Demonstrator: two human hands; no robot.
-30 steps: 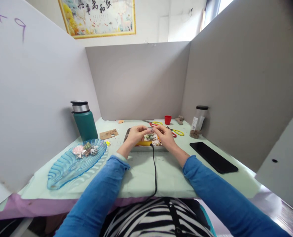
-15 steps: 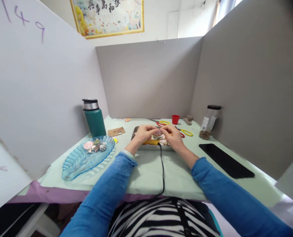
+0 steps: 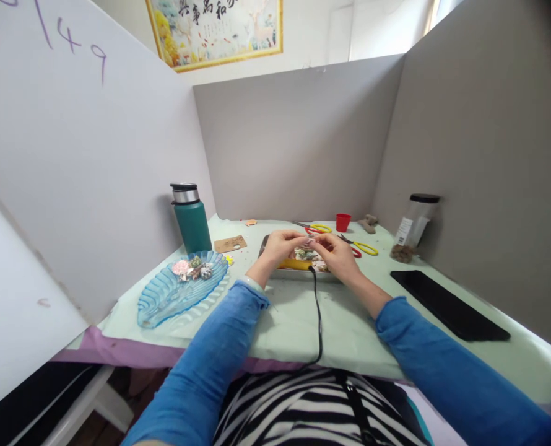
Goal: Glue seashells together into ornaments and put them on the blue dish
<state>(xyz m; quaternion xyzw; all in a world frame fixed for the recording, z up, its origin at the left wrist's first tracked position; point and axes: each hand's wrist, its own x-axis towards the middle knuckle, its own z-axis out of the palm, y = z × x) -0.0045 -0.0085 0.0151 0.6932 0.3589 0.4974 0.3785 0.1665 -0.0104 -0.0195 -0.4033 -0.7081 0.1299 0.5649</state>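
My left hand [image 3: 282, 248] and my right hand [image 3: 335, 253] meet over a metal tray [image 3: 324, 276], fingertips pinched together. Between them is a small pinkish piece [image 3: 309, 240], seemingly a shell, mostly hidden by the fingers. Pale and greenish shell-like pieces [image 3: 306, 254] lie in the tray beneath my hands. Along the tray's near side rests a yellow-handled tool [image 3: 296, 264]; its black cord [image 3: 319, 322] runs down over the table edge. The tool's working end is hidden.
Left stand a blue shell-shaped plate [image 3: 164, 301] with several shells [image 3: 194, 267] and a green bottle [image 3: 192, 223]. Behind are a cardboard piece [image 3: 230, 243], scissors [image 3: 366, 248] and a red cup [image 3: 343, 222]. A jar [image 3: 412, 229] and black phone [image 3: 447, 305] sit right. Grey panels enclose the table.
The view has shifted, so everything appears farther right. The pinkish piece has turned between my fingertips; its striped face showed before and is now mostly covered.
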